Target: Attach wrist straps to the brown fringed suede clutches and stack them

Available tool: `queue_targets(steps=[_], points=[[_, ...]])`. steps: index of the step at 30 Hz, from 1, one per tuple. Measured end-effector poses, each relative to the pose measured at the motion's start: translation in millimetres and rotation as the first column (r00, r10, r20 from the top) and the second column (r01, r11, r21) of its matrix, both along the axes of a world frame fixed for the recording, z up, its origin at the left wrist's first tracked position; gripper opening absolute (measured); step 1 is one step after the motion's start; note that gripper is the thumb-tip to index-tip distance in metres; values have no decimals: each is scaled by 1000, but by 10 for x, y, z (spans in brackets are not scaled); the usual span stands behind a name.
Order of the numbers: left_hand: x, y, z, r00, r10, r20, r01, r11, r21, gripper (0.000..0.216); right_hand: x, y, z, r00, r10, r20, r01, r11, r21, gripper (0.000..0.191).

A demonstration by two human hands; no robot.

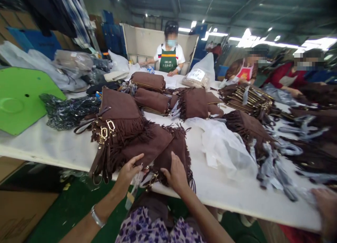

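Head view, near edge of the long white worktable (52, 144).

- Left hand (130, 170): half closed, index finger stretched along the top, remaining fingers curled about the near edge of the brown suede fringed bag (151, 144). Silver bracelet (97, 216) on the wrist.
- Right hand (176, 174): open, palm down, fingers loosely spread and resting flat on the same bag's right part, just above its gilt chain hardware (152, 181). It grips nothing.
- Bag position: flat on the table edge directly under and ahead of both hands, fringe hanging over the edge to the right of the right hand. A clear plastic tag sleeve (133, 188) dangles between the two wrists.
- Adjoining, left: stack of matching brown bags with gold buckles (116, 122), straps hanging off the table, touching the held bag.
- Right of the bag: crumpled white non-woven dust cover (223, 148), near but apart.
- Far left: flat green plastic panel (21, 99).
- Across the table: co-worker in a green apron (168, 60).
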State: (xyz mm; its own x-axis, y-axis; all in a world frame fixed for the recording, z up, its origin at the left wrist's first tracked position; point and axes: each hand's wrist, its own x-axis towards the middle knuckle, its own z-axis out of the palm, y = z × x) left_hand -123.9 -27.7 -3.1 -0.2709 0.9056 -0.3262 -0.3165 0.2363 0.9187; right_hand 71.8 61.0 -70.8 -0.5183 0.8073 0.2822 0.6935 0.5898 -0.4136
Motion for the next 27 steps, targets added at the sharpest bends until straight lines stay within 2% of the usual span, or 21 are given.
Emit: queue_targets(steps=[2, 5, 8, 11, 14, 17, 19, 21, 23, 25, 27], points=[[-12, -9, -75, 997, 17, 74, -16, 1000, -5, 69, 52, -78, -181, 993, -15, 115, 13, 1000, 25, 74], [3, 31, 29, 981, 70, 179, -73, 997, 12, 68, 181, -20, -243, 971, 36, 236, -48, 998, 46, 73], [44, 118, 198, 958, 111, 266, -127, 991, 43, 65, 381, 269, -266, 950, 62, 304, -81, 995, 49, 73], [127, 260, 242, 942, 92, 322, -124, 989, 82, 65, 575, 766, -275, 923, 108, 370, -129, 991, 31, 70], [224, 451, 96, 940, 11, 341, -48, 994, 98, 68, 698, 1338, -170, 891, 168, 422, -170, 985, -33, 63], [278, 621, -135, 946, -87, 312, 75, 996, 51, 72, 756, 1671, 33, 901, 116, 419, -103, 993, -54, 51], [284, 687, -266, 948, -123, 295, 136, 990, -24, 74, 754, 1612, 140, 919, 38, 392, -31, 999, -26, 45], [281, 703, -354, 948, -137, 287, 164, 984, -70, 76, 736, 1335, 176, 940, 12, 341, -10, 1000, -9, 41], [288, 666, -404, 952, -145, 268, 167, 984, -61, 76, 741, 955, 143, 953, 112, 283, -111, 994, -20, 37], [321, 575, -431, 967, -141, 214, 155, 986, -53, 74, 788, 621, 78, 928, 265, 263, -265, 964, -38, 34], [377, 439, -452, 987, -100, 127, 109, 992, -66, 76, 845, 414, 27, 899, 316, 304, -317, 947, -46, 33]])
